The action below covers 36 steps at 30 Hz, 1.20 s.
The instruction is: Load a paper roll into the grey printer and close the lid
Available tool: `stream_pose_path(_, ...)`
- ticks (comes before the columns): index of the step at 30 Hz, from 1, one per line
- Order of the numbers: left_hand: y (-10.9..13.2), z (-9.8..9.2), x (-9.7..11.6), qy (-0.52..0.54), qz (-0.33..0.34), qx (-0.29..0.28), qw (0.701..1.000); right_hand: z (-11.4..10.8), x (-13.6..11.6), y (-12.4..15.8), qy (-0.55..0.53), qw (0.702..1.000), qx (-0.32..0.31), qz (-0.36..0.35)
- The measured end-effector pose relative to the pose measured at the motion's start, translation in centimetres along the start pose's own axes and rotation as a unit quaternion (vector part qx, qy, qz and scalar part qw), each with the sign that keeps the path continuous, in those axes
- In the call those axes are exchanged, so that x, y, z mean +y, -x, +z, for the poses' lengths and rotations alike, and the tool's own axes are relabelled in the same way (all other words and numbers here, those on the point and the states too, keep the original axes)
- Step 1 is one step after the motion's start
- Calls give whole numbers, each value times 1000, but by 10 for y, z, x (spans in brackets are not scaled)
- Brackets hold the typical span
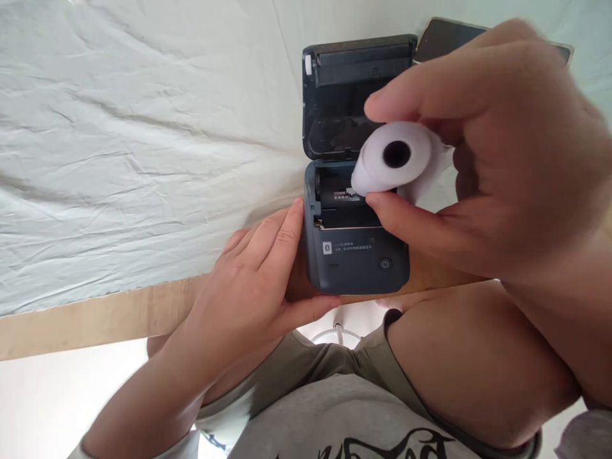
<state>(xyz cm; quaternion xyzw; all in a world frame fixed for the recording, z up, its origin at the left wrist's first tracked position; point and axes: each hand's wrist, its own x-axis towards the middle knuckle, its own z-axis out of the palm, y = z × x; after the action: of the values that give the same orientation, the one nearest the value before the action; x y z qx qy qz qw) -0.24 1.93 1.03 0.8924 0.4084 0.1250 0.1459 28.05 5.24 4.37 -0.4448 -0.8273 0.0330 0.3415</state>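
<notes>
A small dark blue-grey label printer [356, 255] lies at the table edge, its lid [358, 95] swung up and back, with the paper bay [335, 185] exposed. Above the right part of that bay, my right hand [516, 146] pinches a white paper roll [377, 162] between thumb and fingers. The roll's dark core hole faces me, and some loose paper shows behind it. My left hand [258, 274] is open against the printer's left side. Its fingers lie stretched out on the table, and its thumb runs along the printer's near edge.
A phone [444, 38] lies behind the printer at the upper right, partly hidden by my right hand. A wrinkled pale cloth [143, 140] covers the table, leaving a bare wooden edge [95, 312] in front. My legs are below it.
</notes>
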Motion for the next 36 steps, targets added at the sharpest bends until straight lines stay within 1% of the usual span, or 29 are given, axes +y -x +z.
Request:
stream_pose_path(3, 0, -1, 1, 4, 2, -8, 1000, 12, -2, -1, -5, 1000, 14, -26)
stream_pose_path(6, -1, -2, 1, -5, 4, -8, 1000, 10, 5, 2, 41, 999, -2, -33)
stream_pose_path(9, -2, -2, 3, -9, 0, -2, 1000, 6, 8, 1, 31, 998, -21, -57)
stream_pose_path(11, -2, -2, 4, -7, -4, -1, 1000, 5, 9, -2, 18, 997, 0, -76)
stream_pose_path(14, -3, -2, 3, -4, 6, -10, 1000, 3, 11, -5, 37, 996, 21, -85)
stream_pose_path(18, -2, -1, 3, 0, 4, -6, 1000, -1, 13, -5, 58, 995, -9, -81)
stream_pose_path(24, -2, -1, 2, -1, 11, 2, 1000, 0, 7, -4, 112, 992, -49, -29)
stream_pose_path(27, -3, -2, 1, -3, 15, -2, 1000, 0, 6, -3, 85, 994, -52, -34)
stream_pose_path(30, -2, -3, 2, 4, 19, 1, 1000, -2, 6, -1, 29, 997, -39, -65)
stream_pose_path(33, -1, -2, 3, 13, 13, 13, 1000, -7, 4, 2, -7, 995, -56, -84)
stream_pose_path(36, 1, -2, 4, 26, 0, 2, 1000, -12, 2, 4, -42, 993, -77, -81)
